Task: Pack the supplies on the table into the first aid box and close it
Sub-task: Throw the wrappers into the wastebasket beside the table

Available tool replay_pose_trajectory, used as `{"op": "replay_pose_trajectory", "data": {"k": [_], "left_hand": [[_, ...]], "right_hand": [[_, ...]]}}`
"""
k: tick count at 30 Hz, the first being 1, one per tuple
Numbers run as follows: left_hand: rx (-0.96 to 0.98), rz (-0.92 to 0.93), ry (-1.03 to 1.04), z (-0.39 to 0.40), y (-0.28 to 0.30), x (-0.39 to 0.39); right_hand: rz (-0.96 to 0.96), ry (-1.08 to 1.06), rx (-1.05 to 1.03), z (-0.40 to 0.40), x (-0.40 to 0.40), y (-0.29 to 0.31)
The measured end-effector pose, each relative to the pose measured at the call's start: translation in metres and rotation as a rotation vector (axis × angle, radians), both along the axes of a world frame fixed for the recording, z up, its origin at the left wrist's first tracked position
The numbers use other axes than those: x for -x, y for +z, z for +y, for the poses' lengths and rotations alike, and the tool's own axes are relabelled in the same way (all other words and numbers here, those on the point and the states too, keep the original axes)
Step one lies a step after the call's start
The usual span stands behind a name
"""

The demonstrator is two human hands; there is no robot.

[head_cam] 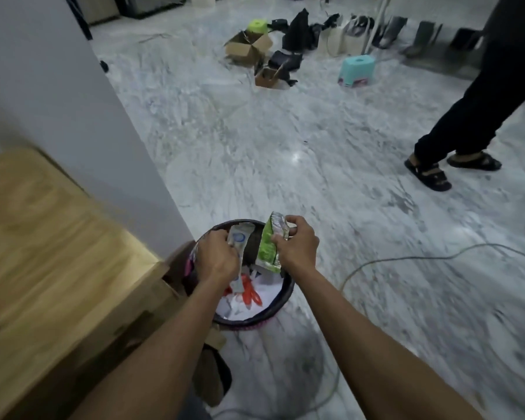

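Both my hands hover over a round black waste bin [287, 294] on the floor. My left hand [217, 257] grips a white and blue wrapper [240, 236] above the bin's left side. My right hand [297, 245] pinches a green and silver foil packet [269, 245] that hangs over the bin's opening. Inside the bin lie white paper scraps and an orange object [250, 294]. The first aid box is not in view.
A wooden table [58, 237] stands at the left, against a white wall [73, 101]. A grey cable [437, 257] runs across the marble floor on the right. Another person's legs in black sandals [428, 174] are at the right. Cardboard boxes, bags and a teal stool [356, 71] lie far back.
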State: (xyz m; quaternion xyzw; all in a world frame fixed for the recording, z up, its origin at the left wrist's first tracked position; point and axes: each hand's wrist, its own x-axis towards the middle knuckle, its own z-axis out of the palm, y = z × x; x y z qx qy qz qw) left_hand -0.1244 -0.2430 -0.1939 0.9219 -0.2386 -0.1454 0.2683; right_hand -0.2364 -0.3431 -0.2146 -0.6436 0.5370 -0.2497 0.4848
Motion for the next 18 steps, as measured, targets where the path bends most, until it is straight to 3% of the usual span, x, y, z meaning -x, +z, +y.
{"op": "replay_pose_trajectory", "data": {"k": [18], "left_hand": [[0.053, 0.104, 0.027, -0.013, -0.045, -0.029]], "right_hand": [[0.118, 0.050, -0.064, -0.011, -0.030, -0.058]]}}
